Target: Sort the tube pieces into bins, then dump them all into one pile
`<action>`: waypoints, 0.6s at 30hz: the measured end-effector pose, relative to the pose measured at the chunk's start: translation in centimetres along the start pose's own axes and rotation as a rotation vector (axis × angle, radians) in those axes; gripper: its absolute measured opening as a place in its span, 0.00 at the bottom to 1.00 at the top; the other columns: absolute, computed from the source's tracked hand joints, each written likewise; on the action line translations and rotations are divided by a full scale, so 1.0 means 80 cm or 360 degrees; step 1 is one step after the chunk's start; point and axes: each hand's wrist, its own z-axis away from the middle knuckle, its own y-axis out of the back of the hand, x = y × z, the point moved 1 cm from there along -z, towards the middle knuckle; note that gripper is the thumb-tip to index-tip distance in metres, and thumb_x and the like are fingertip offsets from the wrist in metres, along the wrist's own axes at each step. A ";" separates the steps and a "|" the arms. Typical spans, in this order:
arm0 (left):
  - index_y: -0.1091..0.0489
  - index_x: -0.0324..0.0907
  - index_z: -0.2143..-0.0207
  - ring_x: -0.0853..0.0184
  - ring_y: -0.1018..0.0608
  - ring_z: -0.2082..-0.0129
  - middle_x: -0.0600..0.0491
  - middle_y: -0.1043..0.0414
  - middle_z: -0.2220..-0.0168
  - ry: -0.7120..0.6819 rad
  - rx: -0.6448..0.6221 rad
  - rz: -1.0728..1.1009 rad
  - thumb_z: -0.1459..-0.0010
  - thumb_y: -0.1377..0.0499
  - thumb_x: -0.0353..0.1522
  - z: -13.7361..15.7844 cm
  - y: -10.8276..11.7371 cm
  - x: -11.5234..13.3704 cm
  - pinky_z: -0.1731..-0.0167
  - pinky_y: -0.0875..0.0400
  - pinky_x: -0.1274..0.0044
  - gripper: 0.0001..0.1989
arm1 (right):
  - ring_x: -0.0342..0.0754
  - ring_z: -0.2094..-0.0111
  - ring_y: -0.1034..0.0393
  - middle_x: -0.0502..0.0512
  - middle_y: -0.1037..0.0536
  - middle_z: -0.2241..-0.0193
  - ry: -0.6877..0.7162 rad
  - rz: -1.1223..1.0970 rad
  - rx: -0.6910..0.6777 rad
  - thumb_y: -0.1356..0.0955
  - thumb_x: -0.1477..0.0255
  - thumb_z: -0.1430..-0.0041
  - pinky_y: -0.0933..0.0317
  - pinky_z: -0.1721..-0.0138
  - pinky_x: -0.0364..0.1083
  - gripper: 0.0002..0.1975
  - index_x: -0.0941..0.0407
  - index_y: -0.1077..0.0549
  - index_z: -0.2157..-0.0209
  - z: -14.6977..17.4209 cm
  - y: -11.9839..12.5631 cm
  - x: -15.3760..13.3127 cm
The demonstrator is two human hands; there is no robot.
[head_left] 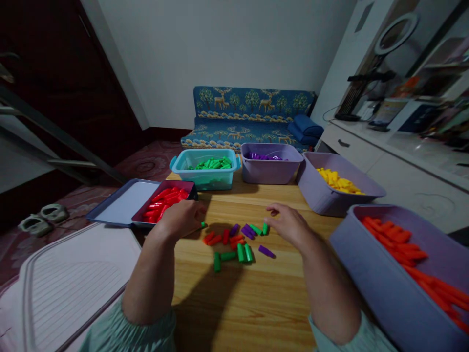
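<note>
Small tube-shaped plastic pieces, rather like pen caps, lie loosely in the middle of the wooden table (234, 298). Among them are orange-red pieces (215, 239), purple pieces (266, 252) and green pieces (245, 253). My left hand (185, 217) is over the table beside the box of red pieces, fingers curled, with the end of a green piece (202, 224) showing at the fingertips. At the pile's right edge my right hand (287, 222) has thumb and index finger apart. Its thumb is close to a green piece (265, 228); whether they touch is unclear.
A lidded box (137, 217) of red pieces stands at left. Behind are a turquoise bin (205, 182) of green pieces and a lilac bin (271, 173) of purple ones. Rightward stand bins of yellow (318, 195) and orange pieces (370, 264). A sofa (252, 117) is beyond.
</note>
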 end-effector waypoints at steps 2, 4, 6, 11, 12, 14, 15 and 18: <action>0.23 0.46 0.62 0.58 0.22 0.65 0.48 0.22 0.64 0.0065 -0.0099 -0.0108 0.58 0.41 0.26 -0.002 -0.007 0.003 0.68 0.33 0.74 0.18 | 0.51 0.58 0.29 0.57 0.24 0.59 0.0044 0.0392 -0.0132 0.28 0.67 0.53 0.39 0.58 0.48 0.19 0.54 0.25 0.57 0.007 -0.014 -0.001; 0.22 0.46 0.64 0.56 0.22 0.65 0.46 0.22 0.63 0.0107 -0.0192 -0.0181 0.58 0.40 0.26 -0.005 -0.012 0.009 0.69 0.33 0.73 0.16 | 0.53 0.55 0.30 0.58 0.26 0.56 0.0034 0.0583 -0.0254 0.28 0.62 0.53 0.40 0.57 0.48 0.22 0.51 0.26 0.54 0.013 -0.024 -0.005; 0.22 0.45 0.65 0.54 0.21 0.62 0.45 0.22 0.61 0.0137 -0.0252 -0.0250 0.57 0.40 0.27 -0.008 -0.016 0.014 0.68 0.31 0.72 0.15 | 0.53 0.57 0.29 0.57 0.27 0.56 0.0024 0.0683 -0.0338 0.28 0.59 0.53 0.41 0.59 0.48 0.23 0.50 0.26 0.54 0.017 -0.032 -0.010; 0.23 0.44 0.61 0.49 0.22 0.57 0.42 0.23 0.56 0.0190 -0.0306 -0.0332 0.56 0.42 0.24 -0.014 -0.027 0.020 0.64 0.29 0.67 0.18 | 0.49 0.61 0.29 0.54 0.28 0.60 0.0040 0.0789 -0.0364 0.28 0.63 0.51 0.44 0.64 0.45 0.16 0.47 0.25 0.58 0.016 -0.044 -0.017; 0.23 0.43 0.62 0.49 0.22 0.57 0.41 0.23 0.56 0.0193 -0.0312 -0.0329 0.57 0.42 0.23 -0.016 -0.030 0.021 0.64 0.29 0.67 0.18 | 0.48 0.62 0.30 0.53 0.28 0.61 0.0035 0.0798 -0.0362 0.28 0.65 0.50 0.44 0.65 0.45 0.13 0.47 0.25 0.60 0.015 -0.044 -0.017; 0.23 0.43 0.63 0.49 0.22 0.57 0.41 0.23 0.57 0.0198 -0.0318 -0.0320 0.58 0.42 0.23 -0.018 -0.036 0.021 0.64 0.28 0.67 0.18 | 0.48 0.63 0.30 0.53 0.28 0.62 0.0024 0.0805 -0.0358 0.29 0.68 0.49 0.45 0.67 0.44 0.09 0.49 0.24 0.63 0.014 -0.044 -0.014; 0.23 0.42 0.63 0.49 0.22 0.57 0.41 0.23 0.58 0.0199 -0.0315 -0.0312 0.58 0.41 0.23 -0.020 -0.038 0.021 0.64 0.28 0.67 0.18 | 0.48 0.64 0.30 0.53 0.27 0.63 0.0022 0.0799 -0.0357 0.30 0.69 0.49 0.45 0.67 0.44 0.08 0.50 0.24 0.64 0.014 -0.044 -0.012; 0.22 0.41 0.64 0.51 0.22 0.58 0.41 0.23 0.59 0.0190 -0.0300 -0.0277 0.58 0.40 0.25 -0.025 -0.042 0.018 0.64 0.29 0.69 0.16 | 0.47 0.65 0.30 0.55 0.27 0.64 0.0015 0.0721 -0.0319 0.32 0.72 0.48 0.43 0.66 0.44 0.06 0.53 0.24 0.66 0.011 -0.043 -0.007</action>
